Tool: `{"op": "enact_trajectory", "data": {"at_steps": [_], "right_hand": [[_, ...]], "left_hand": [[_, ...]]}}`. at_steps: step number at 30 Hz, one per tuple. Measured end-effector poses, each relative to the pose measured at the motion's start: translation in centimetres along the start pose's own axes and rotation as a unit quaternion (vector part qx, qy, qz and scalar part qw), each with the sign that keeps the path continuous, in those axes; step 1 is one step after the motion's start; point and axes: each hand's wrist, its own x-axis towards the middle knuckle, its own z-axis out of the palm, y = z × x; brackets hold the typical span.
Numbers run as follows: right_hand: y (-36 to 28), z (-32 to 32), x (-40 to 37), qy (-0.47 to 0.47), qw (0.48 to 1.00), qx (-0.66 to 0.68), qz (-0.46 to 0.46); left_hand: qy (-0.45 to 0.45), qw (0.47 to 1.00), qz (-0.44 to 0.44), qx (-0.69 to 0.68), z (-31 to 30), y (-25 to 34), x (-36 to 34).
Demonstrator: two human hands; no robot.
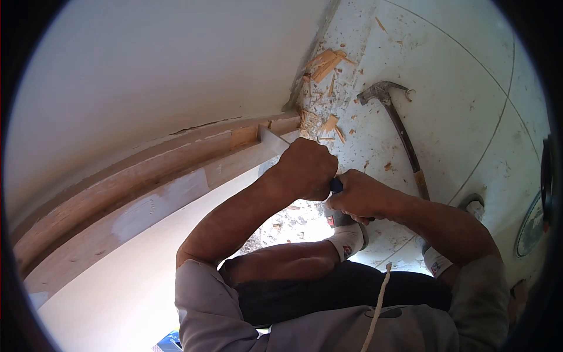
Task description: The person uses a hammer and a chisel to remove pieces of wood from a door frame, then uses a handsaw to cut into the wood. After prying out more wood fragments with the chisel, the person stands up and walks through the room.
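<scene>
My left hand point(308, 167) is a closed fist beside the end of the wooden frame point(220, 161); what it holds is hidden. Just to its right, my right hand point(360, 196) has its fingers curled round a dark object point(336, 185), of which only a short end shows between the hands. A flat pale piece point(272, 141) lies across the frame's groove and runs toward my left fist; whether the fist touches it I cannot tell.
A claw hammer point(403, 132) lies on the pale tiled floor beyond my right hand. Wood splinters point(328, 64) and crumbs are scattered along the wall base point(296, 88). A round disc-like object point(529, 226) is at the far right. My bent legs are below my arms.
</scene>
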Motion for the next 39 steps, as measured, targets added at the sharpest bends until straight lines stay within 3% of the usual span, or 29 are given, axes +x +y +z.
{"op": "enact_trajectory", "data": {"at_steps": [4, 8, 10, 11, 13, 15, 18, 20, 23, 30, 32, 36, 39], "right_hand": [[-1.0, 1.0, -1.1, 0.013, 1.000, -0.016, -0.017], [-0.4, 1.3, -0.8, -0.019, 1.000, 0.008, -0.005], [-1.6, 0.7, -1.8, -0.030, 0.999, -0.010, -0.044], [-2.4, 0.7, -2.6, -0.080, 0.995, 0.000, -0.057], [-1.0, 2.8, -2.0, -0.029, 0.991, -0.010, -0.127], [-0.8, 0.4, -1.0, 0.015, 0.985, -0.050, -0.167], [-1.7, -0.2, -2.2, -0.004, 0.999, -0.041, -0.034], [-0.9, -1.1, -2.0, 0.053, 0.991, -0.078, -0.100], [-0.6, -1.6, -1.9, 0.029, 0.997, -0.059, -0.038], [1.1, -0.1, 1.2, 0.064, 0.994, -0.077, -0.038], [0.9, 0.4, 1.0, 0.028, 0.999, -0.026, -0.019], [0.3, 1.6, 0.0, -0.019, 1.000, 0.023, -0.007], [-1.3, 2.2, -1.9, -0.045, 0.993, 0.041, -0.097]], "left_hand": [[0.044, 0.999, 0.002, -0.008, -1.3, 0.7, -1.9], [0.008, 1.000, -0.005, -0.007, -2.0, 1.1, -2.3], [-0.001, 0.999, -0.043, -0.004, -3.7, 1.7, -2.7], [-0.029, 0.998, -0.052, -0.029, -5.0, 1.9, -4.1], [0.001, 0.999, -0.036, -0.008, -3.7, 2.2, -5.3], [0.064, 0.997, -0.032, 0.013, -4.2, 1.0, -3.3], [0.116, 0.993, -0.029, -0.014, -3.8, 1.8, -3.0], [0.134, 0.991, -0.011, 0.009, -3.1, 1.4, -1.4], [0.089, 0.996, -0.002, -0.021, -2.1, 1.1, -0.2], [0.032, 0.999, -0.016, -0.013, 0.5, 0.0, 0.4], [-0.004, 1.000, -0.029, -0.011, 0.1, 0.2, 0.1], [0.023, 1.000, 0.008, -0.012, -0.5, 0.3, -1.7], [0.053, 0.998, 0.000, -0.020, -2.8, 1.3, -4.3]]}}
